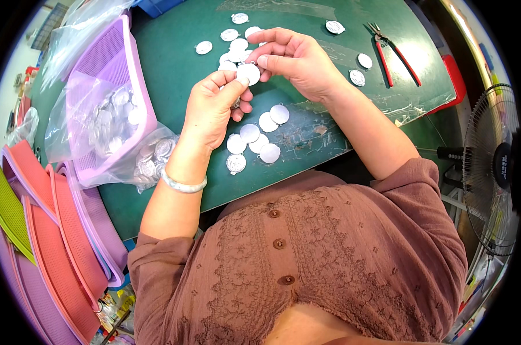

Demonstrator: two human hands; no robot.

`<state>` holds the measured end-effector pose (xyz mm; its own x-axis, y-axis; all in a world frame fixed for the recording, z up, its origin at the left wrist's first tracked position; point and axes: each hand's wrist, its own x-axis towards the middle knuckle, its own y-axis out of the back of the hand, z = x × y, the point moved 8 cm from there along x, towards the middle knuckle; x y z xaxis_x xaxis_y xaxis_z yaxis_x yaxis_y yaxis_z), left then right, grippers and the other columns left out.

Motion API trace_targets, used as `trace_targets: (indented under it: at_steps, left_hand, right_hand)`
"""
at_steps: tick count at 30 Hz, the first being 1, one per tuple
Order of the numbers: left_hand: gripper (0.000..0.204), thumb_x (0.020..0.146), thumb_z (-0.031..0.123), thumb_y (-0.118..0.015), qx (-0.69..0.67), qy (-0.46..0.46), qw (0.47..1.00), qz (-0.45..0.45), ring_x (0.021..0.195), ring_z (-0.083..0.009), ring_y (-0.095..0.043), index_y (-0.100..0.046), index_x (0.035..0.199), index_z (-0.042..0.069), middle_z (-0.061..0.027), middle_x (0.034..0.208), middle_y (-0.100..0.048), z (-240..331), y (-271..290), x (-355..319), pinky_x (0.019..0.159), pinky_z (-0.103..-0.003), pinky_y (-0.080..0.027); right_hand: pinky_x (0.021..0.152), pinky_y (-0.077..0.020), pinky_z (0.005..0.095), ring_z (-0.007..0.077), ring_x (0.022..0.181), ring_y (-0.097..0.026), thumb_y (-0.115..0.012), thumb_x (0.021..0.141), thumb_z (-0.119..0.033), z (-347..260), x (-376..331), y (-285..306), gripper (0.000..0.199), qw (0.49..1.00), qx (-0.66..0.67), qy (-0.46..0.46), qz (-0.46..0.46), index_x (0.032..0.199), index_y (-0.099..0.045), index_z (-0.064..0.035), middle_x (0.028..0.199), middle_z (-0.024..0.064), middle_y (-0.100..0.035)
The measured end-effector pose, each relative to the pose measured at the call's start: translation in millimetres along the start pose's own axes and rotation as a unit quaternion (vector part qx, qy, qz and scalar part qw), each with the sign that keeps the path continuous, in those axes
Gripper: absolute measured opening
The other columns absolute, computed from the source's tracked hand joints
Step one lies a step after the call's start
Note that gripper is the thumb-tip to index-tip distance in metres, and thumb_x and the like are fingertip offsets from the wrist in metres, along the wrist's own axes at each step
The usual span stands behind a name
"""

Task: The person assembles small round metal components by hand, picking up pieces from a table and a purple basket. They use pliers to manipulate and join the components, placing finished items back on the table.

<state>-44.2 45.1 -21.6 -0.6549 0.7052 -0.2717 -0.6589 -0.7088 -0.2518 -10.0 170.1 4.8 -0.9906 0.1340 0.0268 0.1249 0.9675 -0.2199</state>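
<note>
Stacked plastic baskets (73, 230) in pink, purple and green stand beyond the left edge of the green table (174, 52). Along that edge lies a purple basket (136, 75), a clear bag of silver discs (113, 118) within it, and a second clear bag (157, 154) of discs sits just beside it, toward the table's near edge. A pale bracelet (184, 183) circles the left wrist; the left hand (217, 103) pinches a round, silvery medallion (248, 73) between thumb and fingers, above the table's middle. Loose medallions (203, 48) lie past it toward the far edge, some overlapping, and seven more (250, 133) cluster on the near side. The right hand (298, 63) meets the medallion's upper right side, thumb and fingers only narrowly apart; whether they grip it, I cannot tell. Farther right, three medallions (357, 77) lie apart from the rest, near red-handled pliers (383, 64), spread open, toward the right edge. Beyond that edge stand a red object (456, 86) and a black fan (496, 161).
</note>
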Motion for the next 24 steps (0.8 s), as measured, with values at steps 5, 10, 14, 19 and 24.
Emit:
trace_targets:
  at_steps: [5,10,14,19,24]
  left_hand:
    - [0.009,0.083,0.015,-0.056,-0.005,0.001,1.0,0.002,0.055,-0.0087,-0.054,-0.056,0.086,0.006,-0.0018,0.069,-0.059,0,0,0,0.045,-0.018,-0.038]
    - [0.011,0.085,0.014,-0.054,-0.086,0.02,0.996,-0.004,0.06,-0.011,-0.056,-0.055,0.089,0.004,-0.0054,0.075,-0.06,-2,-3,0,0.049,-0.019,-0.042]
    - [0.012,0.083,0.009,-0.056,-0.149,0.012,0.989,0.001,0.068,-0.014,-0.058,-0.054,0.094,0.003,-0.0076,0.083,-0.06,-5,3,2,0.056,-0.021,-0.047]
    - [0.025,0.077,0.0,-0.061,-0.174,-0.026,0.984,0.008,0.074,-0.0163,-0.06,-0.05,0.1,0.001,-0.0096,0.09,-0.059,2,7,4,0.063,-0.023,-0.051]
    - [0.028,0.077,-0.003,-0.059,-0.185,-0.037,0.982,0.007,0.076,-0.0169,-0.061,-0.047,0.102,0.0,-0.0115,0.092,-0.059,4,6,3,0.068,-0.024,-0.053]
  right_hand:
    - [0.069,-0.0451,0.0215,0.0086,0.077,-0.055,-0.057,0.078,0.0,-5,-2,-3,0.038,0.998,-0.056,0.014,-0.011,0.115,-0.048,0.0005,0.09,0.0063,-0.061]
    - [0.074,-0.0447,0.0219,0.0089,0.083,-0.055,-0.057,0.077,0.004,-8,-4,-7,0.041,0.998,-0.03,0.051,-0.033,0.117,-0.048,-0.0003,0.092,0.0054,-0.06]
    - [0.08,-0.0444,0.0239,0.0109,0.087,-0.056,-0.055,0.076,0.007,-9,-3,-12,0.044,0.994,-0.037,0.074,-0.069,0.118,-0.046,0.0,0.093,0.0064,-0.06]
    - [0.077,-0.0457,0.0246,0.0105,0.083,-0.056,-0.054,0.074,0.009,-10,-3,-15,0.046,0.992,0.011,0.105,-0.076,0.118,-0.047,-0.0007,0.092,0.0073,-0.061]
    - [0.078,-0.0461,0.0256,0.0132,0.089,-0.056,-0.056,0.076,0.007,-11,-2,-15,0.049,0.993,0.021,0.083,-0.078,0.122,-0.042,0.0001,0.095,0.0073,-0.058]
